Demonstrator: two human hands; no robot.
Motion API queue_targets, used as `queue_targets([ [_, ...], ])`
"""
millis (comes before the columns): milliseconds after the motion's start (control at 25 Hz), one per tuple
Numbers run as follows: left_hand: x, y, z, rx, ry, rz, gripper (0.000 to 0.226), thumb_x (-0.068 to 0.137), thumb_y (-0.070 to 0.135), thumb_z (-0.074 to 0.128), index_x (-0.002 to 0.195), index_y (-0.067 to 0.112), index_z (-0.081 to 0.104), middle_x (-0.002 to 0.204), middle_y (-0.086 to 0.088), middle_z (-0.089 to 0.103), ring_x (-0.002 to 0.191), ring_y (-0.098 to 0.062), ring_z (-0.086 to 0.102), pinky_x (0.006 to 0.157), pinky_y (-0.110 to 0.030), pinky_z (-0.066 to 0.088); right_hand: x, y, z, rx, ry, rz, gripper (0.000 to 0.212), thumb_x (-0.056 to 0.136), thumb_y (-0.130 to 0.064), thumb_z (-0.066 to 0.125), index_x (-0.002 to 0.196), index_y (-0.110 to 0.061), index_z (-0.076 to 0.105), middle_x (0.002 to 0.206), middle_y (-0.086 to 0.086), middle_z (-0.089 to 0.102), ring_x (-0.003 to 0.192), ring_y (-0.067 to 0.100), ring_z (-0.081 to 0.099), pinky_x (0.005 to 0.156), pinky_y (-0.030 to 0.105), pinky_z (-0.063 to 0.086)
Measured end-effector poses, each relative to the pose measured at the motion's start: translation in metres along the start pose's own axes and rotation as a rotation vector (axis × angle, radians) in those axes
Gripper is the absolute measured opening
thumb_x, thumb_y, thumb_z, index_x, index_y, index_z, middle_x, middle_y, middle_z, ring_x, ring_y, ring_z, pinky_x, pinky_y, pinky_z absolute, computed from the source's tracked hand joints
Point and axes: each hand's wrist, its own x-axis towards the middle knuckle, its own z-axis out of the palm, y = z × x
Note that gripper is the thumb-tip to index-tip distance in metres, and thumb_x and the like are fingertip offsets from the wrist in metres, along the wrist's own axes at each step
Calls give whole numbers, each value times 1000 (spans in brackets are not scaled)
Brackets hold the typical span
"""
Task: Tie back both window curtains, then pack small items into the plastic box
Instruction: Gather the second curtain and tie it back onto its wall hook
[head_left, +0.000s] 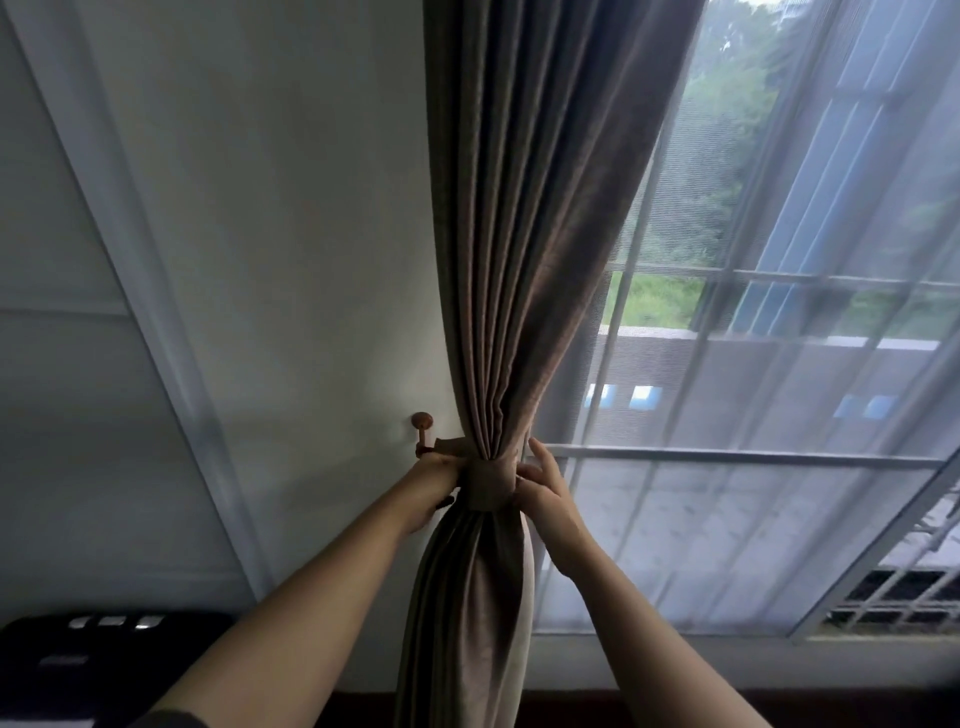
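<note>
Both hands (434, 480) (545, 491) at tieback (488, 486) edges

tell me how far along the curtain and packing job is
Done: the brown pleated fabric curtain is gathered, with a matching brown fabric tieback band wrapped round it. In hand: the left hand holds the band's end by the round-knobbed wooden wall hook, the right hand pinches the band's other side. Left: finishing this tie, the second curtain, the packing; no box shows here.
</note>
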Motion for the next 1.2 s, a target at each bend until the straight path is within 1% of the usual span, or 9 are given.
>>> queue_targets([
  [160, -16, 9, 3, -91, -122, -49, 24, 94, 30, 46, 112, 22, 60, 112, -1, 66, 106, -19, 60, 90, -39, 47, 16, -2, -3, 23, 13, 56, 48, 96, -13, 49, 140, -22, 32, 119, 15, 61, 103, 26, 61, 96, 47, 47],
  [360, -26, 11, 1, -257, -132, -84, 22, 96, 27, 41, 98, 23, 62, 107, -2, 66, 103, -18, 58, 83, -35, 48, 21, 0, -2, 7, -145, 141, 24, 93, -7, 53, 117, -10, 55, 109, 18, 62, 92, 26, 59, 86, 42, 49],
  [560, -27, 13, 5, -229, -143, -74, 25, 92, 23, 39, 92, 20, 64, 102, -4, 67, 101, -21, 58, 95, -44, 43, 38, -4, -17, -117, -266, 139, 46, 88, 0, 53, 127, -25, 48, 120, -3, 58, 101, 15, 56, 89, 40, 49],
  [720, -25, 11, 0, -184, -152, -77, 21, 91, 25, 41, 96, 20, 62, 107, -7, 65, 101, -24, 57, 95, -42, 41, 43, -24, -24, -487, -412, 185, 16, 84, -15, 56, 94, -26, 62, 81, 1, 55, 70, 10, 50, 63, 22, 43],
  [800, -25, 11, -2, -187, -133, -109, 18, 89, 25, 44, 92, 19, 61, 98, -5, 66, 95, -21, 57, 91, -37, 40, 48, -36, -24, -659, -447, 198, 18, 91, -13, 52, 81, -25, 60, 71, -3, 50, 59, 5, 44, 55, 15, 39],
  [920, -28, 9, -3, -215, -104, -149, 13, 87, 19, 47, 83, 15, 59, 84, -3, 62, 81, -18, 54, 79, -30, 39, 58, -40, -25, -833, -448, 102, 15, 90, -11, 56, 79, -16, 64, 73, -4, 58, 63, 0, 51, 62, 15, 45],
  [960, -29, 9, -3, -228, -96, -148, 12, 87, 17, 48, 81, 14, 58, 80, -3, 60, 77, -17, 53, 75, -28, 39, 59, -39, -25, -850, -444, 62, 7, 88, -12, 60, 87, -8, 66, 80, 2, 63, 73, 4, 56, 73, 22, 49],
  [1080, -32, 9, -2, -274, -48, -116, 13, 87, 9, 49, 82, 11, 60, 76, -4, 60, 75, -16, 55, 69, -25, 40, 66, -29, -27, -827, -411, 28, 34, 73, -22, 64, 100, -1, 63, 101, 18, 68, 96, 25, 65, 93, 48, 50],
  [1200, -37, 11, 0, -291, -13, -112, 15, 87, 6, 48, 79, 9, 60, 75, -5, 60, 71, -16, 56, 63, -24, 39, 58, -39, -22, -791, -440, 64, 24, 82, -7, 55, 104, -2, 62, 92, 5, 67, 84, 11, 61, 79, 25, 54],
])
